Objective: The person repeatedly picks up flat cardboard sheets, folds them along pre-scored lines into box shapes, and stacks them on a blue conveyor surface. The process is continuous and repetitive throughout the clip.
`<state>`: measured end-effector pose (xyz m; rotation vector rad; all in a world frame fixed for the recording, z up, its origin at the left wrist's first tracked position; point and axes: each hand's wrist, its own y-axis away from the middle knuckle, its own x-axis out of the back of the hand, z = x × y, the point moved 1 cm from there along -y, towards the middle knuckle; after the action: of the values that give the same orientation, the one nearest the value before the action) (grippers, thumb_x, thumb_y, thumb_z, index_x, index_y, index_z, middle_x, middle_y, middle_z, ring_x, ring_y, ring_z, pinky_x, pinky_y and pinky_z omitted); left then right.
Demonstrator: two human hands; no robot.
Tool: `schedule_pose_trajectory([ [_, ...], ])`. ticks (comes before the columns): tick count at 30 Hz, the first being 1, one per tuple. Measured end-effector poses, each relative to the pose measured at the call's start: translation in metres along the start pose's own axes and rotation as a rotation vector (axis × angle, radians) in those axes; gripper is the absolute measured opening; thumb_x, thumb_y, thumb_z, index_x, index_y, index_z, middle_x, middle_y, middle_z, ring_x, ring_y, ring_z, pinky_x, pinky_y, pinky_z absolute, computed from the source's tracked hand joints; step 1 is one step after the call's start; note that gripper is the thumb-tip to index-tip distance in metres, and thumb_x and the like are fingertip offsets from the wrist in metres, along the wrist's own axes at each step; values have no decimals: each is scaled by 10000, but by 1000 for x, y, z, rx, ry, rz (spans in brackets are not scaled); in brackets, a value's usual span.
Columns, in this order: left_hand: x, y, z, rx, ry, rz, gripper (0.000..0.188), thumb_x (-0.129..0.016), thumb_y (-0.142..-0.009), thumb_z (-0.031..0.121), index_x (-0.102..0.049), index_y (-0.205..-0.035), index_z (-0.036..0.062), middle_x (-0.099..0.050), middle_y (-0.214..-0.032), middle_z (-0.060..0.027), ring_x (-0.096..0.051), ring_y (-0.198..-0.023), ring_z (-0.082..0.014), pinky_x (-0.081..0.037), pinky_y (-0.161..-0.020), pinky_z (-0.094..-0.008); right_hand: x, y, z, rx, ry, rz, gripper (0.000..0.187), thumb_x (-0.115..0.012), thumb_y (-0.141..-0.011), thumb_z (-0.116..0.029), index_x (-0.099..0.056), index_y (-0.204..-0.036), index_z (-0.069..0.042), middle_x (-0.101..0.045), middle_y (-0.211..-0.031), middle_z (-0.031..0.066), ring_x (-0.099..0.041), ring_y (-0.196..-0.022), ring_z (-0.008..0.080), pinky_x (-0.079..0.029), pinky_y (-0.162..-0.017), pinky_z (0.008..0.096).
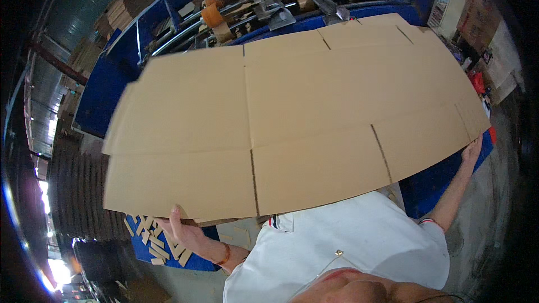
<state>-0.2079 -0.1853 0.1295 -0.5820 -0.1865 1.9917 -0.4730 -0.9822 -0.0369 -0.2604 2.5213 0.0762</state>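
Holding a large flat cardboard sheet [292,123] by its ends, the left hand [182,233] grips the near-left edge with fingers curled under while the right hand [471,150] clasps the far-right edge (long axis running left to right), above the blue machine [106,90].

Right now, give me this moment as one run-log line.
left hand: grips near edge of cardboard sheet | right hand: holds its right edge | sheet: flat, slotted, above blue machine

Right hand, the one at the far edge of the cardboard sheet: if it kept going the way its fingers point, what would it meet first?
The right hand already touches the cardboard sheet; beyond that, probably red things, though depth is unclear.
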Motion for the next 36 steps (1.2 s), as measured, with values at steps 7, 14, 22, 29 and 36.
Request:
schedule_pose_trajectory([
  [7,10,-51,-3,-161,-415,-169,660,-616,-833,-17,-304,-1413,0,-454,-1316,-177,-450,-1178,-240,-362,-996,-357,25,-49,56,-157,10,-73,514,-619,-873,-114,-416,-1339,-39,-521,-1294,126,-533,-1152,290,-449,-984,421],
  [14,39,-51,-45,-89,-611,-166,308,-647,-864,49,-560,-1150,-25,-624,-1029,-94,-563,-911,-150,-450,-813,-290,-175,194,44,178,150,-38,444,-613,-869,-54,-467,-1288,-19,-555,-1237,117,-552,-1095,248,-468,-931,364],
  [22,-33,-16,-98,-45,-471,-198,146,-573,-869,-1,-641,-995,-27,-651,-839,-52,-560,-733,-114,-459,-688,-257,-239,177,112,539,785,-640,228,-563,-887,-39,-604,-1093,50,-662,-1064,143,-610,-813,223,-473,-787,282],
  [29,-87,18,-94,-508,-795,-808,558,-485,-720,-106,-560,-1261,10,-512,-1326,-201,-439,-1287,-339,-339,-1071,-438,-279,202,87,1054,701,-928,465,-488,-744,58,-580,-1198,20,-621,-1162,219,-649,-979,312,-511,-852,361],
  [36,-90,19,-111,-366,-629,-691,540,-558,-707,-105,-583,-1234,10,-520,-1319,-198,-466,-1266,-330,-371,-1051,-431,-273,173,103,1054,633,-1117,506,-438,-748,27,-551,-1241,4,-572,-1235,229,-553,-1153,389,-450,-976,460],
])
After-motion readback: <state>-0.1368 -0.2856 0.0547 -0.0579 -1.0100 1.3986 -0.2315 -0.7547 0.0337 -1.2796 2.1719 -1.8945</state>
